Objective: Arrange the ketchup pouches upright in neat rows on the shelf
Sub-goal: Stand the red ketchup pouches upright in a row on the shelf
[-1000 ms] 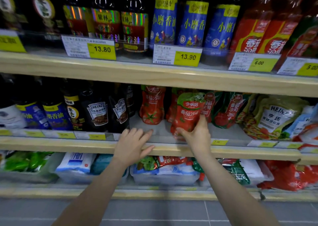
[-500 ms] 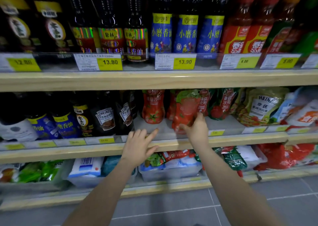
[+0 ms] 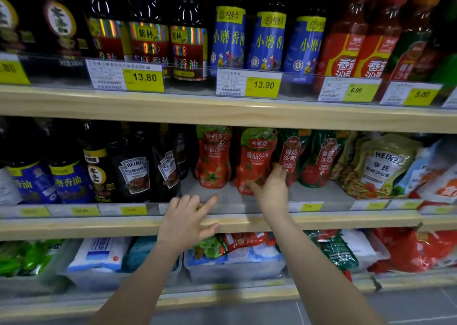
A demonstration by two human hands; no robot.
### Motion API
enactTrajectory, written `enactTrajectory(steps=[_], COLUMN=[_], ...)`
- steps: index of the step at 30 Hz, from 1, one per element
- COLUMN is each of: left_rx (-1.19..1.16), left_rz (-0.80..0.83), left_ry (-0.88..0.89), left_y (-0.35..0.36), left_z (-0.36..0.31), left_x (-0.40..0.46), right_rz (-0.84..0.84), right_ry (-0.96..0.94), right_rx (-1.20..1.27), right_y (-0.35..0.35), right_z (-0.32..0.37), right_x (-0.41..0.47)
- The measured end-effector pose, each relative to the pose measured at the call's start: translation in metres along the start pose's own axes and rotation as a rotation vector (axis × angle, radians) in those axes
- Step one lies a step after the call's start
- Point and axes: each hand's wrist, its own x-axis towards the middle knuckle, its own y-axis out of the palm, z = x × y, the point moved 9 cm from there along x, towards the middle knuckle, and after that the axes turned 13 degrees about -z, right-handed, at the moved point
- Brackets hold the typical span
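Middle shelf (image 3: 222,222), front edge of pale wood. Two red ketchup pouches stand upright, set back from that edge: left pouch (image 3: 213,157) free-standing, second pouch (image 3: 256,160) just beside it on the right. Both tops are cut off from sight by the shelf above.

Right hand (image 3: 270,191) rests against the second pouch's lower right side; thumb lies across its base, fingers (image 3: 280,170) reach up behind its edge, loosely spread. Whether they truly pinch the pouch or only steady it cannot be told; the contact side is hidden by the hand.

Left hand (image 3: 186,219) hovers over the front edge of the shelf, fingers spread, holding nothing, slightly motion-blurred.

Right of the second pouch, green-and-red sachets (image 3: 319,160) lean against one another; how many there are is unclear. Dark Heinz bottles (image 3: 134,167) stand toward the shelf's left end. Price tags (image 3: 133,210) along the front rail are blurred, unreadable. Lower shelf bins (image 3: 235,271) half hidden by both forearms.
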Motion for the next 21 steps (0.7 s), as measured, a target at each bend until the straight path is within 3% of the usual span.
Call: enactTrajectory(steps=[2, 6, 13, 21], left_rx=[0.009, 0.016, 0.014, 0.018], left_rz=[-0.016, -0.033, -0.037, -0.035], left_ry=[0.008, 0.005, 0.002, 0.005], left_y=[-0.001, -0.003, -0.006, -0.006], left_z=[-0.001, -0.001, -0.001, -0.001], left_x=[0.000, 0.000, 0.001, 0.001], right_rz=[-0.012, 0.260, 0.406, 0.458], right_ry=[-0.101, -0.382, -0.311, -0.277], right_rx=[0.065, 0.023, 0.037, -0.044], right_y=[-0.010, 0.003, 0.028, 0.048], right_z=[0.003, 0.015, 0.010, -0.006], right_x=[-0.006, -0.026, -0.008, -0.001])
